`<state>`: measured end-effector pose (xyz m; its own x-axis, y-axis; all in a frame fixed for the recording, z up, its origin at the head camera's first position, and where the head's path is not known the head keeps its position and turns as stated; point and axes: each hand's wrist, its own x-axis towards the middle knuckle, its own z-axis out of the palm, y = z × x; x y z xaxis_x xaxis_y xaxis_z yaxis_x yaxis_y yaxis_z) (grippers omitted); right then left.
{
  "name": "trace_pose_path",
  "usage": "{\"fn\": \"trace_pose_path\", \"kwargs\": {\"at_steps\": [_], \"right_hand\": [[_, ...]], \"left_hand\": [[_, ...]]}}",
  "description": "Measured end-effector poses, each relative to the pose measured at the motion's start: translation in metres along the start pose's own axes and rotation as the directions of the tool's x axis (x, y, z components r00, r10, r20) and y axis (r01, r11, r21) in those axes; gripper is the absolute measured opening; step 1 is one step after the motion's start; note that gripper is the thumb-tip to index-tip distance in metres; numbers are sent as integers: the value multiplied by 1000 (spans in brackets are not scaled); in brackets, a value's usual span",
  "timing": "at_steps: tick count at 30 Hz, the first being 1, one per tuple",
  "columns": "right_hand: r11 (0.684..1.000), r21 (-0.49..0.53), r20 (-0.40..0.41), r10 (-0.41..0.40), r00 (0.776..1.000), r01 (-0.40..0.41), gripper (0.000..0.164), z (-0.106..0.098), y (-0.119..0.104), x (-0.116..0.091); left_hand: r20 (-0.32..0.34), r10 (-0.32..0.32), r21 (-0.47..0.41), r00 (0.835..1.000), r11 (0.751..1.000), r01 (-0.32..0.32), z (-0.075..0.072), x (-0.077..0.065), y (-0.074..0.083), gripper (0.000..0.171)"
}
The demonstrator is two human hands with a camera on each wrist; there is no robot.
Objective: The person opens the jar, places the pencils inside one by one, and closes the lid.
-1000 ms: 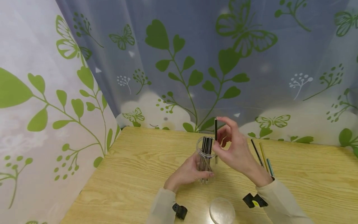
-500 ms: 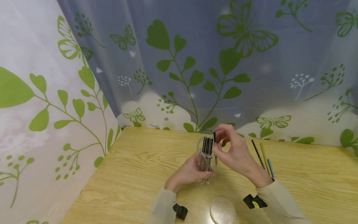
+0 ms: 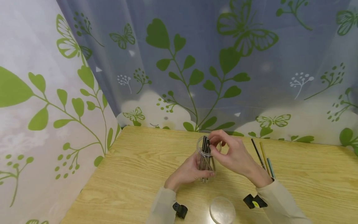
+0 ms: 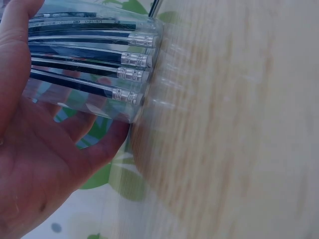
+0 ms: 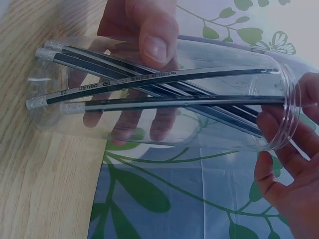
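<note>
While my left grip [image 3: 188, 170] encircles the clear plastic cylindrical jar [image 5: 209, 87], my right grip [image 3: 233, 155] pinches a slim black-and-silver pencil [image 5: 169, 102] at its mouth, which I judge the loading step, the next move calling for controlled release.

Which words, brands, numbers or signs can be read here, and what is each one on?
"deli": on a pencil in the jar, right wrist view.
"2B", possibly "28": same pencil, further left.
"No.": same pencil, further right; the digits after it are too small.
Upside-down lettering on another pencil, left wrist view: too blurred to read.
</note>
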<state>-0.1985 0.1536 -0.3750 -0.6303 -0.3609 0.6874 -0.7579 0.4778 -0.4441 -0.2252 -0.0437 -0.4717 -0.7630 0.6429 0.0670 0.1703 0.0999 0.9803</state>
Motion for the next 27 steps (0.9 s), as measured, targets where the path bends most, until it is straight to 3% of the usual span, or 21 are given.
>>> {"fn": "trace_pose_path", "kwargs": {"at_steps": [8, 20, 27], "right_hand": [[1000, 25, 68, 11, 998, -13, 27, 0, 0, -2], [998, 55, 94, -23, 995, 17, 26, 2, -1, -1], [999, 36, 134, 35, 990, -40, 21, 1, -5, -2]], "left_hand": [[4, 3, -5, 1000, 1000, -3, 0, -1, 0, 88], [-8, -28, 49, 1000, 998, 28, -1, -2, 2, 86], [16, 22, 36, 1000, 999, -23, -1, -1, 1, 92]]}}
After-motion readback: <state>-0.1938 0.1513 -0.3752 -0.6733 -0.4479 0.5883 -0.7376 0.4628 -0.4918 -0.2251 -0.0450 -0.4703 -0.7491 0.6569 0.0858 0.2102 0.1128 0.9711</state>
